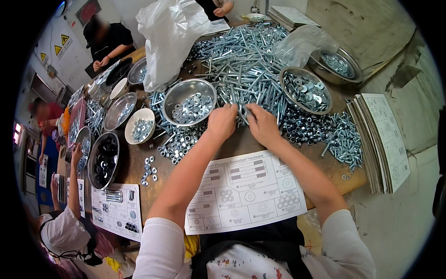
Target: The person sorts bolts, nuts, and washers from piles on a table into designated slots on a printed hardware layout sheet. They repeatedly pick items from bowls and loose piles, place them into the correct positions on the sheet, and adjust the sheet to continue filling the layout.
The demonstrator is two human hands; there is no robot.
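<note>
Both of my hands are at the near edge of a large heap of long silver bolts (251,69). The fingers of my left hand (222,122) are curled in among the bolts, beside a steel bowl of washers (189,86); what they hold is hidden. Close by on the right, my right hand (264,124) has its fingers closed at the tips on a bolt (246,110). Beneath my forearms lies a printed parts sheet (248,197) with outlines of bolts, nuts and washers.
Dark nuts (302,128) and short bolts (344,139) lie at right, below another washer bowl (305,90). A stack of sheets (383,139) stands at the table's right edge. Leftward are silver nuts (179,144), a white bowl (139,125) and a black-parts bowl (104,160). Other people work around the table.
</note>
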